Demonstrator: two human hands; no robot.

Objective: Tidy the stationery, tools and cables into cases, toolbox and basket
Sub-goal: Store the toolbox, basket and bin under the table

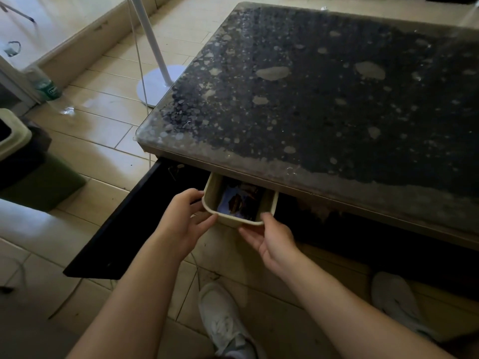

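The basket (239, 203), a small rigid beige plastic bin, looks light and smooth-walled, so it is best gripped at both near corners under the rim. The left hand (185, 218) clasps its left near corner and the right hand (272, 239) cups its right near corner from below. It sits between the hands, half under the table (311, 99) edge, dark contents unidentifiable.

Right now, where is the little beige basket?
The basket is half under the table's near edge, left of centre, held between the left hand and right hand.
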